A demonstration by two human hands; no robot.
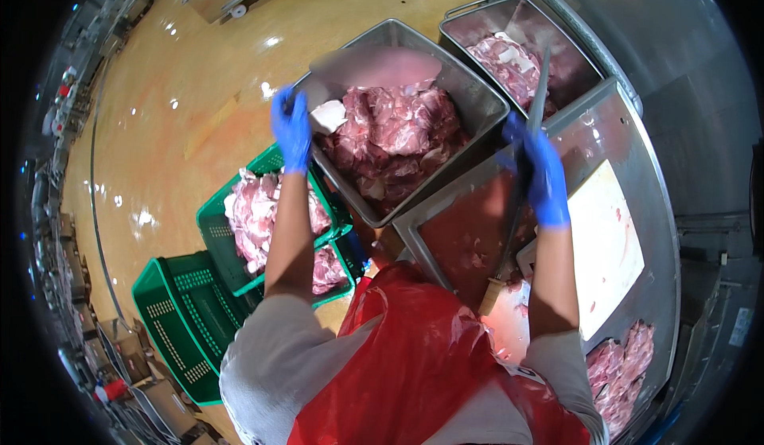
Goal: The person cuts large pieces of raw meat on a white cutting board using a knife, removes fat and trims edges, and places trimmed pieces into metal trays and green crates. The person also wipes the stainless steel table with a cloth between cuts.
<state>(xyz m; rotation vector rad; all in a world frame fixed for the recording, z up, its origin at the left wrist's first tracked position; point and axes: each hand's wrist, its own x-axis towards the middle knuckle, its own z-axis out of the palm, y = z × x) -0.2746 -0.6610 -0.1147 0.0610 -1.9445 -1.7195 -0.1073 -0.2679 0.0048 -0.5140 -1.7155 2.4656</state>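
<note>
My left hand [292,131], in a blue glove, is raised beside the left rim of a deep metal bin [322,159]. Its fingers are partly curled and apart, with nothing seen in them. Inside the bin lies a heap of raw meat [398,123]. A motion-smeared pink piece of meat [378,67] shows over the bin's far part, apart from my left hand. My gloved right hand [543,174] is closed on a knife [540,91], its long blade pointing away from me. Below that hand a dark rod with a wooden handle [491,295] slants over the worktable.
A second metal bin [569,43] with meat stands at the far right. On the metal worktable [593,131] are a white cutting board [609,246] and meat pieces [625,373]. Green crates [179,318], some with meat, stand at my left on the wet floor [183,119].
</note>
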